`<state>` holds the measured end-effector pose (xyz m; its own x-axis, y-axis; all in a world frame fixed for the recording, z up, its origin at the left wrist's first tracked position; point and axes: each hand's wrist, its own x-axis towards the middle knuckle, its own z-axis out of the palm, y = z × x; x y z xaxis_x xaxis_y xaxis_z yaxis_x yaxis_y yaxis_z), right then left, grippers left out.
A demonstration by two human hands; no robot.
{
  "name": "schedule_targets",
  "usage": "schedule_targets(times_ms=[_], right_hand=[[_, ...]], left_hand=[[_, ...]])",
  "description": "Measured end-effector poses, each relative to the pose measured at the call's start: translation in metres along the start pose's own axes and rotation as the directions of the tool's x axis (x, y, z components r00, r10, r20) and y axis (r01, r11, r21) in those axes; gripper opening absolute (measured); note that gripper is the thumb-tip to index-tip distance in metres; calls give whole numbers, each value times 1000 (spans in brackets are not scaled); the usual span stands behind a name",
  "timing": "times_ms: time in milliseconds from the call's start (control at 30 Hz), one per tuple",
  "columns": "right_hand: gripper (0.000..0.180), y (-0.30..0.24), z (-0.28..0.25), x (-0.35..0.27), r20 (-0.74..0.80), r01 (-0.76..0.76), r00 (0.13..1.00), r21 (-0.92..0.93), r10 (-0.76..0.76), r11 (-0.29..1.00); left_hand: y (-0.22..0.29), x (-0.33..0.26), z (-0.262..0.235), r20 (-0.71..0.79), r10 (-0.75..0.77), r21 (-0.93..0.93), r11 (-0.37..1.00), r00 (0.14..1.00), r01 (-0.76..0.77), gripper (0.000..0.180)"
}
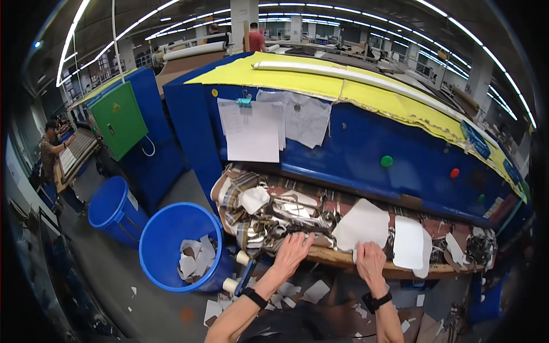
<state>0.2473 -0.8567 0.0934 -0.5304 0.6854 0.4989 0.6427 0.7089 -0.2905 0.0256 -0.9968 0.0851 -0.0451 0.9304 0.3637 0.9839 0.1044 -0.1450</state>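
**Two hands at the scrap-strewn bench, a white sheet by the right**

We stand at a low bench with a worn wooden edge (331,256), both hands at its front. Our right hand (372,260) is at the lower edge of a large, pale, irregular sheet (361,224), which lies on the bench ahead of it. Its fingers are curled in, but we cannot tell whether they pinch the sheet or only press against it. Our left hand (293,251) reaches over the front of a tangled heap of scraps (269,231), fingers bent and slightly apart; what the tips hold, if anything, is hidden.

To handle this well, we would judge, we should get the thumb and fingers on opposite faces of the sheet before we pull, and draw it low and flat so that it does not crease. The heap looks loose and snarled, so the left hand does best gathering from the outside inward rather than tugging single strips. A second white sheet (407,244) lies farther right and could be snagged by a careless sweep. The blue bin (157,243), with pale offcuts (197,260) inside, stands to our left; more pieces (315,291) litter the floor, so we should mind our footing.
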Motion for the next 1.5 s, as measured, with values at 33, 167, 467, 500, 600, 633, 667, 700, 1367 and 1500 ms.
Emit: schedule_targets(times_ms=[33,167,467,500,600,633,667,700,1367,1500], right_hand=[[33,-2,0,2,2,-1,1000,-23,1,1000],[36,-7,7,0,10,6,1000,-75,-5,997],[44,-16,-14,-35,247,-25,968,-56,38,998],[43,-10,-24,-29,405,-52,913,-11,52,999],[40,-22,-50,8,684,-292,716,111,140,950],[38,-40,-51,32,660,-245,750,207,50,947],[37,-56,-48,59,625,-82,777,230,-82,970],[38,-87,-42,91,615,37,761,278,-207,960],[21,-277,133,170,482,-82,771,724,-417,685],[25,-277,100,152,584,-332,698,776,-413,537]], left_hand=[[-1,-1,0,-24,-5,13,1000,1000,5,65],[-3,-4,13,-140,-38,-37,999,989,33,56],[5,-66,7,-176,-16,-137,991,984,-9,73],[1,-79,1,-97,-8,-267,964,995,-18,70],[-31,-106,-26,63,24,-936,348,998,50,74],[-53,-107,-38,79,-22,-945,318,997,82,67],[-79,-102,-51,96,-64,-953,282,993,110,61],[-111,-93,-69,251,-118,-917,289,961,275,59],[-262,-51,-9,529,-326,-849,-229,784,477,79],[-246,-54,-48,598,-244,-785,-371,763,496,79]])
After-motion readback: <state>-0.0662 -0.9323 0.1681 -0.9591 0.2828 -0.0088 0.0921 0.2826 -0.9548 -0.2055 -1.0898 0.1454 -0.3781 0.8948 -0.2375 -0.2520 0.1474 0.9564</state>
